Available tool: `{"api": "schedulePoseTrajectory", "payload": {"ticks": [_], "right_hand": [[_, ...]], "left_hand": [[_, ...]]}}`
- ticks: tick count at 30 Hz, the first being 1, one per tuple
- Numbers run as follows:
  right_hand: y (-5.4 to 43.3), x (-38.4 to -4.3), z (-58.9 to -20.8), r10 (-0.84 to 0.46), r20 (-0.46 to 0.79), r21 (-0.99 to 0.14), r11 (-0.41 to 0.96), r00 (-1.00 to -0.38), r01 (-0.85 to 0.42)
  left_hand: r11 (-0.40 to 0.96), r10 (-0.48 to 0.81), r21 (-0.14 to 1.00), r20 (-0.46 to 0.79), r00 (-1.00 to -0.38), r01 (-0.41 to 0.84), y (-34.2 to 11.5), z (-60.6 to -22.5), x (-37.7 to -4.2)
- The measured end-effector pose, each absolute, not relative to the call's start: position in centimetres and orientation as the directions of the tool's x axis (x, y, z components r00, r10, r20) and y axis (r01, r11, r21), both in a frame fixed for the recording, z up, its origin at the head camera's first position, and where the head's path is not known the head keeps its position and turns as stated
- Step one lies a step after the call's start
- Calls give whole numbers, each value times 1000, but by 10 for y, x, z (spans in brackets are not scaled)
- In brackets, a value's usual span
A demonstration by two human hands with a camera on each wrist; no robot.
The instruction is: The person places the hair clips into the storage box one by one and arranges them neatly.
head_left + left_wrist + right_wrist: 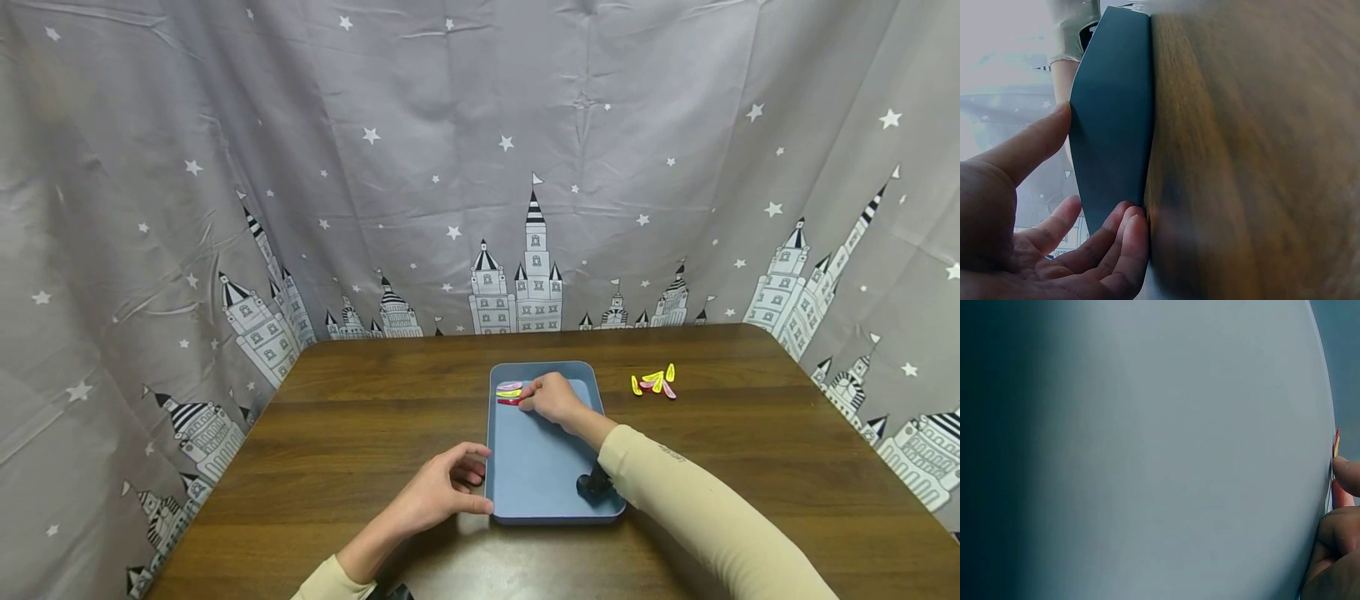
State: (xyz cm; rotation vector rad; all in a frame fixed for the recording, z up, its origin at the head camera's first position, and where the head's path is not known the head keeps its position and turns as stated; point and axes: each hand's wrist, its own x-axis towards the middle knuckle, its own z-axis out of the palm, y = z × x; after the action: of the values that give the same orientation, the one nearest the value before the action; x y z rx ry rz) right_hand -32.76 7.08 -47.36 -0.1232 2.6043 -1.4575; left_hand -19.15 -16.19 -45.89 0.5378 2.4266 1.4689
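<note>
A blue rectangular tray (534, 454) sits on the wooden table. Inside, near its far left corner, a pink hair clip (509, 386) and a yellow hair clip (508, 393) lie one below the other. Just below them is a red hair clip (507, 402), its right end pinched by the fingertips of my right hand (553, 398). My left hand (438, 492) is beside the tray's left side, thumb at the rim and fingers loosely bent. In the left wrist view, those fingertips (1132, 215) rest at the tray's outer wall near the table.
Right of the tray lies a small pile of yellow, pink and red hair clips (657, 382). A black wrist camera (595, 486) on the right arm hangs over the tray's near right part. Behind the table hangs a grey curtain (420, 167) with castles and stars.
</note>
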Motion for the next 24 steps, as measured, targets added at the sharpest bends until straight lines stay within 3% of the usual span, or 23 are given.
{"api": "schedulePoseTrajectory", "payload": {"ticks": [24], "right_hand": [[94, -325, -444, -173, -206, -876, 472, -963, 103]], "left_hand": [[408, 435, 896, -22, -900, 176, -161, -459, -190]]}}
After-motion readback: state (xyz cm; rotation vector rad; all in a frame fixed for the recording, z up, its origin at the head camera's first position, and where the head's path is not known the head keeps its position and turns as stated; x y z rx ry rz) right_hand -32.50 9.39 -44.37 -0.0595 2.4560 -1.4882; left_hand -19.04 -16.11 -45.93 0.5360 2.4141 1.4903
